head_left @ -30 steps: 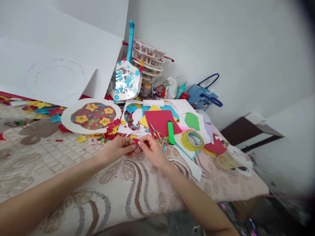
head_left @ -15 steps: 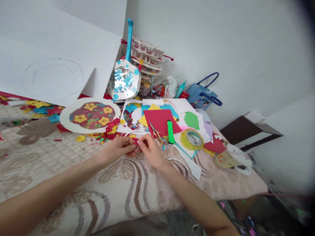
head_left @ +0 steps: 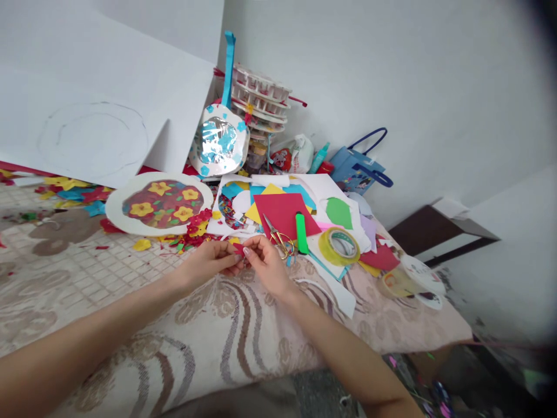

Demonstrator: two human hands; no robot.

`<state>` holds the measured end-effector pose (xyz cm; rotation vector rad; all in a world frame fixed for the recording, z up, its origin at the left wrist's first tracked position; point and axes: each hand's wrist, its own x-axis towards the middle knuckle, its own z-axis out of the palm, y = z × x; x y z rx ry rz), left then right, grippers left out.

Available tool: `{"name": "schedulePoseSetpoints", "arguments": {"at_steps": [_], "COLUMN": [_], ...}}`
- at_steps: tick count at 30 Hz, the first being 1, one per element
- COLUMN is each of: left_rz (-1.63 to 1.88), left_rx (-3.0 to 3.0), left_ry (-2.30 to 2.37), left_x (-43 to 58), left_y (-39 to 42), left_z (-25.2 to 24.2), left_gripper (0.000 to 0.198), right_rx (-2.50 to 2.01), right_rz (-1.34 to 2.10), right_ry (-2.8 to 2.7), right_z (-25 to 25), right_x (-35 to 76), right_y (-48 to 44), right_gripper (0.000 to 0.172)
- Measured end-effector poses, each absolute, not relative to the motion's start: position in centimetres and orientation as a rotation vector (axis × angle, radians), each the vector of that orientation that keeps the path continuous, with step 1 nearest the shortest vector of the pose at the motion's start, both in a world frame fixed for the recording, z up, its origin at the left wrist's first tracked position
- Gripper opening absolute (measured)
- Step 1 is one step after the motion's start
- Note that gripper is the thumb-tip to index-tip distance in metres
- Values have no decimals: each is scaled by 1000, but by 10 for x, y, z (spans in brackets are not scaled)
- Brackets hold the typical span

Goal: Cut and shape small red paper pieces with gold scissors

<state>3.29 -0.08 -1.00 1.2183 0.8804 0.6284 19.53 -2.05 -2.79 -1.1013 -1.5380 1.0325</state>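
Observation:
A small piece of red paper (head_left: 239, 248) is pinched between my two hands, just above the patterned tablecloth (head_left: 204, 342). My left hand (head_left: 217, 259) grips it from the left, thumb against fingers. From the other side my right hand (head_left: 263, 259) holds it between thumb and fingertips; the paper's full shape is hidden. Right beyond my right hand lie scissors (head_left: 282, 242) with gold handles, resting partly on a red paper square (head_left: 282, 212). A green cutter (head_left: 301, 233) and a roll of yellow tape (head_left: 339, 246) are beside them.
A white-rimmed oval (head_left: 114, 203) with yellow flowers lies at left, near red paper flowers (head_left: 199, 225). A round fan with a blue handle (head_left: 228, 69) leans behind. A blue bag (head_left: 357, 167), plastic tub (head_left: 398, 283) and large white board (head_left: 108, 64) surround the paper scraps.
Both hands stay in almost the same place, with the red paper still between them. The fingers have shifted slightly, and a bit more red shows.

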Motion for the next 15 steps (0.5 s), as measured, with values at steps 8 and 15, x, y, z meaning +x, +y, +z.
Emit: {"name": "schedulePoseSetpoints", "arguments": {"at_steps": [8,15], "left_rz": [629,619], "left_rx": [1237,1261], "left_ry": [891,886], "left_x": [32,33], "left_y": [-3,-1], "left_z": [-6,-6], "left_gripper": [26,27], "right_rx": [-1086,-1081], "right_rz": [1027,990], "right_ry": [-1596,-1609], "right_z": [-23,-22], "right_x": [198,199], "right_y": [-22,-21], "right_gripper": [10,8]}}
